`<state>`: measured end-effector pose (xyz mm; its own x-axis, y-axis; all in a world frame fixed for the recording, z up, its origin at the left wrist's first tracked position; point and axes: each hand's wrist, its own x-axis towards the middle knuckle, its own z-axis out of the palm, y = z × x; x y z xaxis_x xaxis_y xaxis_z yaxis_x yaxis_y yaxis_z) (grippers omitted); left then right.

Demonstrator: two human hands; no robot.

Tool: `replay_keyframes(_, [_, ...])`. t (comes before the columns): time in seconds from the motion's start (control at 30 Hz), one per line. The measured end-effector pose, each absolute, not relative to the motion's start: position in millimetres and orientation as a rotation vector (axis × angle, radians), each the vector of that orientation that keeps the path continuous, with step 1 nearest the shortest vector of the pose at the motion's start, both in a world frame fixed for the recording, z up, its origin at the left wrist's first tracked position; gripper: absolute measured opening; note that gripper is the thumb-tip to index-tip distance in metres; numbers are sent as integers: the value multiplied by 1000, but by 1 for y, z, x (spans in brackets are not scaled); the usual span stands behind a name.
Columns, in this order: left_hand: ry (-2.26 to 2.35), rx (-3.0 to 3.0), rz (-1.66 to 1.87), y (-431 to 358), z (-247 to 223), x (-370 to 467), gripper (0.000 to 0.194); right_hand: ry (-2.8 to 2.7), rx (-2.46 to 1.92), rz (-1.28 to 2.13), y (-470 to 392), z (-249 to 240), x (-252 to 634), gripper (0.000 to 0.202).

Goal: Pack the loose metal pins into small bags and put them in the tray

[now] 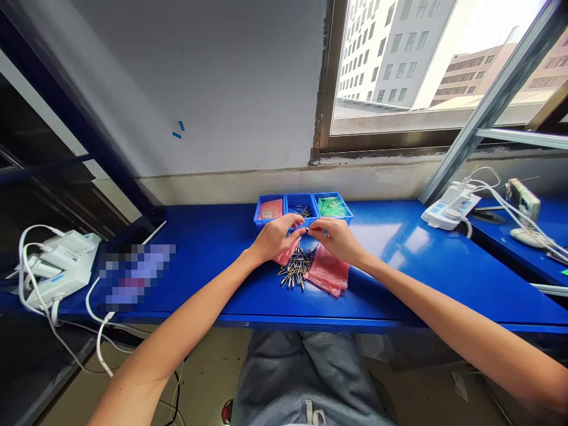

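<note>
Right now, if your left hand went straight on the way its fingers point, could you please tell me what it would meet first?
Most likely the fingertips of the right hand, which face those of the left hand closely; a small dark part seems to be between them, though depth is unclear.

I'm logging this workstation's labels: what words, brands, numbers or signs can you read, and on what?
No text can be read.
White power strip at left: markings too small to read.
White power strip at right: blue-and-white markings, too small to read.
Pixelated item on the bench: blurred out.
Pink bags and green contents of the tray: no lettering can be made out.
</note>
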<state>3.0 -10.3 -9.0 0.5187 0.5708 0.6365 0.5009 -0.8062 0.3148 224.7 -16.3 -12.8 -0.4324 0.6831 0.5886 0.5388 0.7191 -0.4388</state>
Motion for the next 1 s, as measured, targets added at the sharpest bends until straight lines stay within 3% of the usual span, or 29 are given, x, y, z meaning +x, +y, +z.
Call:
replay_keyframes(0.2, [1161, 2719, 1243, -8, 1, -7, 19, -2096, -1163, -119, 21, 4, 221, 25])
replay_keyframes(0.37, [1189, 2800, 1108, -4, 6, -18, 20, -2146, -1095, -117, 16, 10, 214, 23])
replay_keyframes(0.67, [1287, 2879, 457, -6, 19, -27, 25, -2396, -940, 56, -24, -11, 227, 24])
replay_keyframes(0.83, [1234, 2906, 373, -5, 18, -27, 35, -2449, -949, 36, -26, -15, 218, 24])
replay_keyframes(1.0, [1210, 2924, 337, -8, 16, -19, 33, -2485, -963, 9, -26, -20, 217, 27])
